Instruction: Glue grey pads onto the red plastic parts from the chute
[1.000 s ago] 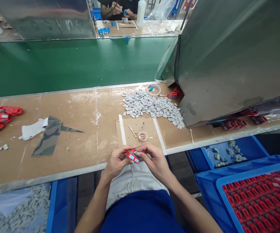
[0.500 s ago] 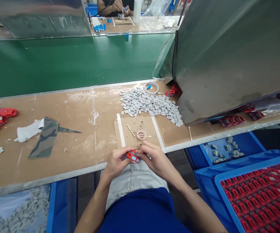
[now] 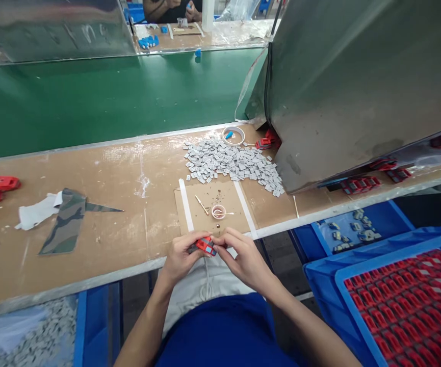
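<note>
A small red toy car (image 3: 206,245) is held at the table's front edge, above my lap. My left hand (image 3: 181,256) grips its left end between thumb and fingers. The fingertips of my right hand (image 3: 241,253) are pinched against its right end; whether a small part sits between them is too small to tell. Just beyond, a small round cup (image 3: 218,212) with a white stick in it stands on a cardboard sheet (image 3: 228,196). A thin pointed tool (image 3: 201,205) lies left of the cup. Farther back spreads a pile of small grey pieces (image 3: 231,162).
A tape roll (image 3: 233,136) lies behind the pile. Camouflage cloth (image 3: 65,221) and red cars (image 3: 0,183) lie left. A metal panel (image 3: 342,97) rises right, above a blue crate (image 3: 340,278) of red cars. Across the green belt (image 3: 121,102), a person's hands (image 3: 192,11) work.
The view has shifted slightly, moving the table items a little left. My right fingertips have moved slightly on the red car, which both hands still hold. The co-worker's hands have moved apart.
</note>
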Demonstrator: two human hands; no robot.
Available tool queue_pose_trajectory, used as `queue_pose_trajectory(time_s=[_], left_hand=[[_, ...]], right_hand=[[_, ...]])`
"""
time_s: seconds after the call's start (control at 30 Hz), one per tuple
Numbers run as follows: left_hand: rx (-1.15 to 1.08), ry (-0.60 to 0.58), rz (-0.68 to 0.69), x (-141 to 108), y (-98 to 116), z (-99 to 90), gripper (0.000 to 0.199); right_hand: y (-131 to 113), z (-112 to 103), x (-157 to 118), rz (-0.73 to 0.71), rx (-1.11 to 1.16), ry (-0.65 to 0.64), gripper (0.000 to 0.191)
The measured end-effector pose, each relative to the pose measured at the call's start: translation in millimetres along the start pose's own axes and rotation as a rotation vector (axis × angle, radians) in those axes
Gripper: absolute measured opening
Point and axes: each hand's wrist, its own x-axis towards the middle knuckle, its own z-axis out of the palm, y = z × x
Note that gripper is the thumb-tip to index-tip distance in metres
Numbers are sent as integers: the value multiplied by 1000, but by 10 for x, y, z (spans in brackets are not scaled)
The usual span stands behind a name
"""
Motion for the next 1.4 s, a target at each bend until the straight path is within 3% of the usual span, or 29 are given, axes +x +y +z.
queue_pose_trajectory(time_s=[0.27, 0.53, 0.73, 0.9, 1.13, 1.4], left_hand=[[-55, 47, 6, -25, -25, 57, 31], [86, -9, 120, -13, -8, 14, 24], [132, -53, 278, 43, 31, -1, 22], [106, -44, 353, 66, 24, -10, 24], [98, -90, 317, 47, 29, -18, 25], [52, -100, 343, 49, 41, -8, 20]], right_hand=[[46, 97, -53, 37, 20, 126, 11], [52, 21, -15, -52, -56, -10, 18], [166, 2, -11, 217, 355, -78, 19], [168, 16, -28, 410, 526, -132, 35], [167, 77, -67, 527, 662, -196, 49], [140, 86, -72, 518, 692, -150, 46]])
